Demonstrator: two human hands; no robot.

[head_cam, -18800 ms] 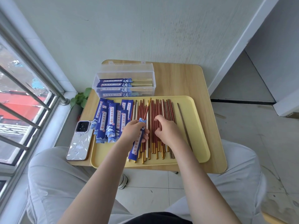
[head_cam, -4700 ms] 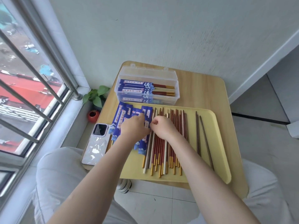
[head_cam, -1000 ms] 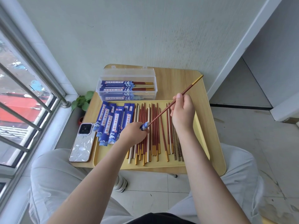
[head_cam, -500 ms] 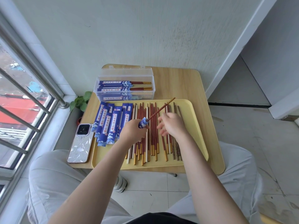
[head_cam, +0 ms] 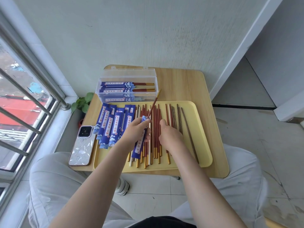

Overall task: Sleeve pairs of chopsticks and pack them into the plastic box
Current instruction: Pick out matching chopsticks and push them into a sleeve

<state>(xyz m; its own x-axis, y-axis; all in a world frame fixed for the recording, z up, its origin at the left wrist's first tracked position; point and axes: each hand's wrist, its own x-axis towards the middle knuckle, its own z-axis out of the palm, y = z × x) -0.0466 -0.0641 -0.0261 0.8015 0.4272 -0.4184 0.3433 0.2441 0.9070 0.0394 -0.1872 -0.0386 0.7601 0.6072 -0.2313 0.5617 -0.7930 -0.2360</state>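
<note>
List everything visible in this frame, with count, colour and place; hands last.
Table: one, light wood, against the wall.
Plastic box: one, clear, open, far left of table, holding sleeved pairs.
Tray: one, yellow, near side.
Empty sleeves: several, blue, tray's left.
Loose chopsticks: many, mostly red with gold ends, a few white or brown, mid-tray.
Phone: one, white case, left of tray.
Plant: one, green, below the table's left edge.
Left hand: grips a blue sleeve with one red chopstick in it.
Right hand: on the loose chopsticks.

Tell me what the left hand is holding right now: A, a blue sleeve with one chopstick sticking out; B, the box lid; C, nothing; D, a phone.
A: the left hand grips a blue sleeve with one red chopstick poking out of it.
</note>
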